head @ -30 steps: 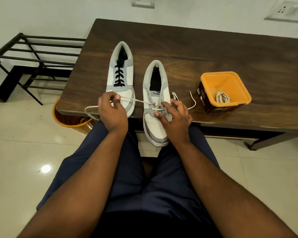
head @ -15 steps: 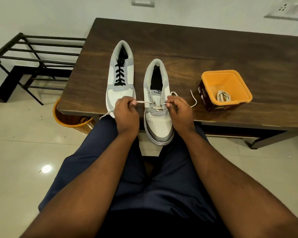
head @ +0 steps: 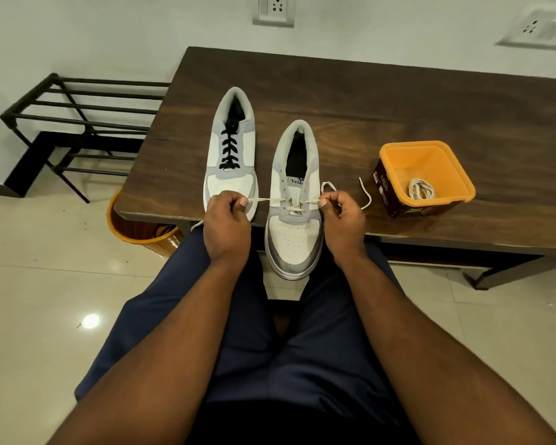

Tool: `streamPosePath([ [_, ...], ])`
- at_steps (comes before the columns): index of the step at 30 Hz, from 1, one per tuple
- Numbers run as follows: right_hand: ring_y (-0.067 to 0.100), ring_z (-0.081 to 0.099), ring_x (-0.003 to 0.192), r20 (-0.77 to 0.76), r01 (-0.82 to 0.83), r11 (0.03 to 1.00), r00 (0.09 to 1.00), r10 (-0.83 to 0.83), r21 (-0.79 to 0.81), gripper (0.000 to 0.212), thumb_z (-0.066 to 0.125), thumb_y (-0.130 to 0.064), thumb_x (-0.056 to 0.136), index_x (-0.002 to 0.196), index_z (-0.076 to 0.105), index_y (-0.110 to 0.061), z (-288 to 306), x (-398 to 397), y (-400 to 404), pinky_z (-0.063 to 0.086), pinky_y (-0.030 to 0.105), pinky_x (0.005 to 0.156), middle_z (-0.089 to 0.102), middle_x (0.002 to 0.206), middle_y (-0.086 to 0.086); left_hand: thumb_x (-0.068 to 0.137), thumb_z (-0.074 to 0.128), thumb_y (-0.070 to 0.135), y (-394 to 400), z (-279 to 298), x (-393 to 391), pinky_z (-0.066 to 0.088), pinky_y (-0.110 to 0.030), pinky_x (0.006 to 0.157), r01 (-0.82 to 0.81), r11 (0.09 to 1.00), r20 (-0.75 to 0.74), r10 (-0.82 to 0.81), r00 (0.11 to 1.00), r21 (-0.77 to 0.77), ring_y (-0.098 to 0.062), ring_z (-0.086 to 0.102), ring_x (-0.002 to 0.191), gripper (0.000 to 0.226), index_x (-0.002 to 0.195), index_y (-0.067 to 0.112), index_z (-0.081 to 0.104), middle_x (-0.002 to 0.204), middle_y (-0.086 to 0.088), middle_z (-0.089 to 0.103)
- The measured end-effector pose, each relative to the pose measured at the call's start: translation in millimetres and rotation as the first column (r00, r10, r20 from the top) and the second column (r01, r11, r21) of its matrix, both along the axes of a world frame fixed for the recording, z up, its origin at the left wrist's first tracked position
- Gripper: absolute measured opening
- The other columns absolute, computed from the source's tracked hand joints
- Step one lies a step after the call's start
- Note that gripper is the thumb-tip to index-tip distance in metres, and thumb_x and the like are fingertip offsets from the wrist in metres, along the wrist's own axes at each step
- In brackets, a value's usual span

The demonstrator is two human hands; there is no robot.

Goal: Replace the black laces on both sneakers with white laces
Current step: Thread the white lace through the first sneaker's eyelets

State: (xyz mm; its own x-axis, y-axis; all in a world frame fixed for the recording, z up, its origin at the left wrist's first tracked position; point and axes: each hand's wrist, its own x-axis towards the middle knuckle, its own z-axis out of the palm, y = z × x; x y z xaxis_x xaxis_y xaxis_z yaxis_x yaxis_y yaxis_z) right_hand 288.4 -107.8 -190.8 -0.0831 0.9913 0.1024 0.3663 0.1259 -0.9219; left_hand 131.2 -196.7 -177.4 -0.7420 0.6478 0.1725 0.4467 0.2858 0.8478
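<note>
White lace (head: 264,199) runs through the lowest eyelets of the right sneaker (head: 294,220), stretched level between the two hands: the left hand (head: 227,224) pinches one end between thumb and forefinger, and the right hand (head: 344,220) pinches the other the same way, each with the remaining fingers curled. Beyond the right hand the free tail loops across the surface (head: 398,101) toward the orange tub (head: 426,178), where a second white lace (head: 421,189) lies coiled; below the left hand the other tail hangs off the edge. This lace looks flat, soft and very light, so it should slide through eyelets only when fed tip first; the stiff tip is likely the place to hold for threading, while a pinch close to the eyelet gives the most control for evening out both halves. Pulled hard, it could drag the sneaker, whose toe overhangs the edge between the hands and looks light enough to shift. Just beyond the left hand sits the left sneaker (head: 230,162), with its black lace (head: 229,149) in place, probably snug and best loosened from the top crossing down.
</note>
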Motion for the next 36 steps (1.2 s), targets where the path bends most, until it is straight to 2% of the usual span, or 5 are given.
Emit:
streamPosePath([
  [16,0.019,0.07,0.078,-0.841,-0.643,0.681,0.537,0.073,-0.351,0.026,0.05,-0.018,0.088,0.09,0.073,-0.007,49,1,-74,0.053,0.033,0.088,0.073,0.083,0.01,0.094,0.053,-0.007,-4,97,37,0.059,-0.037,0.084,0.165,0.825,0.631,-0.528,0.568,0.541,-0.023,0.071,0.092,0.018,0.097,0.001,0.068,0.099,-0.011,0.073],
  [20,0.013,0.056,0.061,-0.686,-0.527,0.748,0.715,0.134,-0.403,0.016,0.063,-0.014,0.079,0.086,0.068,-0.001,55,13,-59,0.055,0.03,0.073,0.062,0.063,0.004,0.097,0.058,0.012,-10,87,1,0.059,-0.04,0.082,0.178,0.942,0.566,-0.316,0.761,0.285,-0.018,0.071,0.087,0.018,0.112,0.013,0.067,0.096,-0.005,0.074],
  [23,0.013,0.049,0.058,-0.485,-0.415,0.839,0.847,0.216,-0.352,0.008,0.063,-0.007,0.088,0.085,0.068,-0.002,63,5,-50,0.047,0.023,0.057,0.062,0.066,0.005,0.095,0.058,0.042,-21,86,-10,0.052,-0.035,0.084,0.274,0.853,-0.118,-0.359,0.926,-0.445,-0.018,0.065,0.095,0.029,0.122,0.032,0.063,0.106,0.002,0.066],
  [29,0.005,0.044,0.044,-0.283,-0.375,0.885,0.912,0.298,-0.276,0.016,0.066,-0.01,0.09,0.091,0.069,0.005,70,-12,-32,0.034,0.016,0.043,0.061,0.063,0.004,0.095,0.062,0.016,-8,80,10,0.057,-0.026,0.064,0.547,0.837,0.376,-0.506,0.776,-0.003,-0.013,0.065,0.068,0.039,0.134,0.013,0.057,0.099,0.01,0.06],
  [36,-0.001,0.051,0.049,-0.072,-0.39,0.875,0.92,0.386,-0.286,0.009,0.07,-0.008,0.086,0.087,0.072,0.0,62,7,-9,0.042,0.019,0.052,0.065,0.061,-0.003,0.091,0.066,0.012,-4,53,-7,0.048,-0.009,0.069,0.181,0.981,0.179,-0.167,0.97,-0.066,-0.007,0.064,0.079,0.008,0.087,0.016,0.072,0.083,0.007,0.067],
])
